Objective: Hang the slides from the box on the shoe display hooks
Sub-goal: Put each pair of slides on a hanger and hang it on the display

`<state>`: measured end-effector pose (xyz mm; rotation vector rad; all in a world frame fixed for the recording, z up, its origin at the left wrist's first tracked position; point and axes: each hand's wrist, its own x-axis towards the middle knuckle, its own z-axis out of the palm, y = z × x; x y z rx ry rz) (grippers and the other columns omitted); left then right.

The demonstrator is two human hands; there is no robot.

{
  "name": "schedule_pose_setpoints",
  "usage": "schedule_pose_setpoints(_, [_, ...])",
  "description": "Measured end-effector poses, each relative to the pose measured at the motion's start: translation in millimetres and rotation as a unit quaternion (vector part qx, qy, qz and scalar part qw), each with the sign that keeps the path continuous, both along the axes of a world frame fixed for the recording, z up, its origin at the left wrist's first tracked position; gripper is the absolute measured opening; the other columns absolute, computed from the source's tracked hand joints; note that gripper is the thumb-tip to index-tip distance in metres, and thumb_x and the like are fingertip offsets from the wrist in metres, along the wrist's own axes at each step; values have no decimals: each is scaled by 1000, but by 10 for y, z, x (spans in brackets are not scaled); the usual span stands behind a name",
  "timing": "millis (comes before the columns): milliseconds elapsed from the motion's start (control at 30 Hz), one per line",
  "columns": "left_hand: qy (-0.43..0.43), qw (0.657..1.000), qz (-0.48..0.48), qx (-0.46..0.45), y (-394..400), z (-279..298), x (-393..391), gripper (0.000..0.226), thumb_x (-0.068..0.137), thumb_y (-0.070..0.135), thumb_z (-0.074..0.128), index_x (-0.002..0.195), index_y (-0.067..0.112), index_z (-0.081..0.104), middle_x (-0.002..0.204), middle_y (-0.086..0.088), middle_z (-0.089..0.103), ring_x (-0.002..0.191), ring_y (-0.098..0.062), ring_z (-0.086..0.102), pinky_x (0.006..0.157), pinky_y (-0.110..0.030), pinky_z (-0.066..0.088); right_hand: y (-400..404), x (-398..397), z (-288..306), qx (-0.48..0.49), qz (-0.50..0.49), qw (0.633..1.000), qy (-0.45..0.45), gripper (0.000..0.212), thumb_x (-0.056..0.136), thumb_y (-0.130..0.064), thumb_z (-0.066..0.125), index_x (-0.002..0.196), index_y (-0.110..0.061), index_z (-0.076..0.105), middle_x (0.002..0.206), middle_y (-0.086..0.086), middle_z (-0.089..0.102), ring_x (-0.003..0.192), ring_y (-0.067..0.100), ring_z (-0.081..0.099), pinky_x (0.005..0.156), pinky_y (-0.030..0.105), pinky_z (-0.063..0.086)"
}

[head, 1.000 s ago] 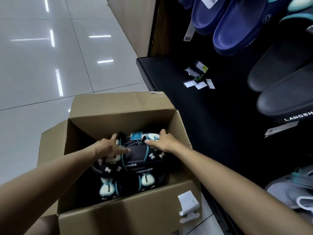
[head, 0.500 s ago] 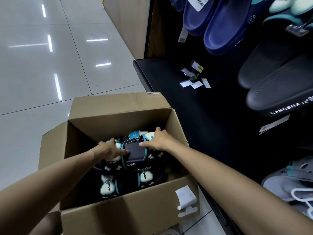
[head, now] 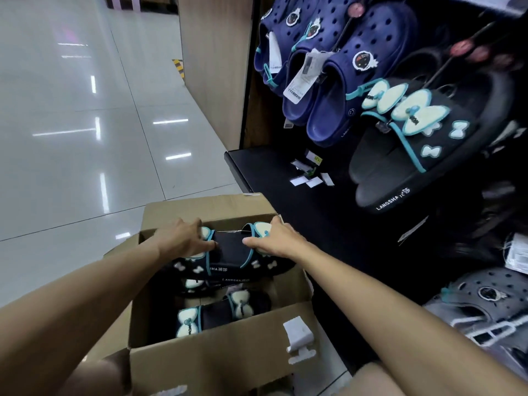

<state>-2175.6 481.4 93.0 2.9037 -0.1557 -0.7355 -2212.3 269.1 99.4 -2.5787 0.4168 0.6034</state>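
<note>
**Pair of slides gripped at the top of the box**

A pair of black slides [head: 228, 252] with teal trim and pale bows sits at the open mouth of the cardboard box [head: 217, 364], held from both ends. The left hand [head: 183, 238] curls over the end at 9 o'clock, thumb lying along the strap; the right hand [head: 274, 238] clasps the end at 3 o'clock the same way. Below them, toward 6 o'clock, more slides [head: 217, 315] lie inside the box (same bows, same trim). A white plastic clip [head: 298, 338] sits on the near flap. At 1 o'clock from the box, a matching pair [head: 411, 144] hangs on the dark display rack [head: 314, 212], with navy clogs [head: 331, 70] at 12 o'clock beside it. Paper tags [head: 310, 178] lie on the rack's shelf. Glossy white floor tiles [head: 85, 138] stretch away at 10 o'clock.
</note>
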Motion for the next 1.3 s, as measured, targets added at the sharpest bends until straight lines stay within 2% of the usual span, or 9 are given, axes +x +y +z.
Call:
schedule_pose_setpoints(100, [-33, 999, -14, 7, 35, 193, -181, 66, 82, 70, 53, 124, 19, 44, 118, -15, 49, 104, -35, 56, 81, -37, 46, -4, -202, 142, 16, -10, 1000, -14, 118, 74, -74, 64, 157, -14, 7, 154, 12, 35, 136, 34, 41, 108, 47, 39])
schedule_pose_setpoints(233, [-44, 999, -19, 4, 51, 425, -420, 64, 84, 68, 51, 125, 19, 45, 117, -13, 50, 102, -33, 57, 76, -34, 43, -37, -411, 365, 11, -11, 999, -43, 112, 71, -77, 64, 152, -14, 22, 146, 10, 43, 129, 32, 47, 104, 47, 44])
schedule_pose_setpoints(400, [-80, 996, -23, -16, 25, 734, -667, 59, 86, 65, 52, 125, 21, 45, 120, -14, 47, 109, -33, 53, 76, -32, 37, -93, -694, 585, 31, -24, 997, -73, 110, 63, -80, 64, 147, -17, 29, 138, 8, 46, 122, 31, 52, 100, 51, 47])
schedule_pose_setpoints(500, [-64, 997, -23, -37, 56, 761, -769, 61, 85, 65, 54, 126, 21, 45, 117, -13, 47, 106, -32, 54, 82, -35, 43, -104, -828, 663, 56, -33, 995, -80, 108, 54, -81, 64, 138, -18, 35, 129, 5, 51, 114, 28, 57, 94, 51, 53])
schedule_pose_setpoints(633, [-56, 995, -18, -76, 30, 745, -826, 64, 82, 62, 61, 128, 19, 49, 106, -9, 43, 96, -27, 48, 85, -36, 43, -130, -943, 713, 65, -50, 993, -84, 93, 66, -70, 71, 136, -17, 37, 128, 6, 50, 113, 28, 56, 93, 48, 53])
schedule_pose_setpoints(833, [-142, 981, -2, -134, -63, 805, -785, 66, 81, 54, 67, 137, 26, 44, 116, -9, 43, 104, -31, 51, 83, -33, 43, -185, -924, 707, 70, -77, 988, -116, 76, 75, -57, 72, 128, -16, 36, 123, 9, 49, 111, 28, 54, 89, 42, 51])
schedule_pose_setpoints(933, [-166, 967, 1, -194, -105, 838, -674, 65, 79, 50, 71, 135, 25, 48, 109, -5, 36, 93, -25, 49, 78, -31, 44, -197, -872, 716, 79, -95, 984, -130, 66, 74, -55, 71, 117, -19, 36, 119, 8, 49, 108, 28, 54, 86, 40, 51])
schedule_pose_setpoints(1067, [-208, 954, 1, -217, -108, 856, -562, 62, 78, 48, 73, 131, 27, 50, 109, -4, 35, 86, -25, 49, 77, -34, 46, -195, -817, 725, 113, -109, 977, -147, 61, 75, -47, 73, 116, -21, 36, 117, 7, 45, 106, 26, 54, 87, 39, 50])
schedule_pose_setpoints(1300, [-185, 960, -18, -209, 62, 856, -414, 63, 78, 47, 74, 134, 29, 51, 109, -5, 39, 96, -23, 50, 76, -30, 47, -156, -808, 656, 136, -87, 975, -155, 56, 78, -43, 71, 118, -25, 36, 117, 5, 44, 103, 22, 54, 65, 28, 43])
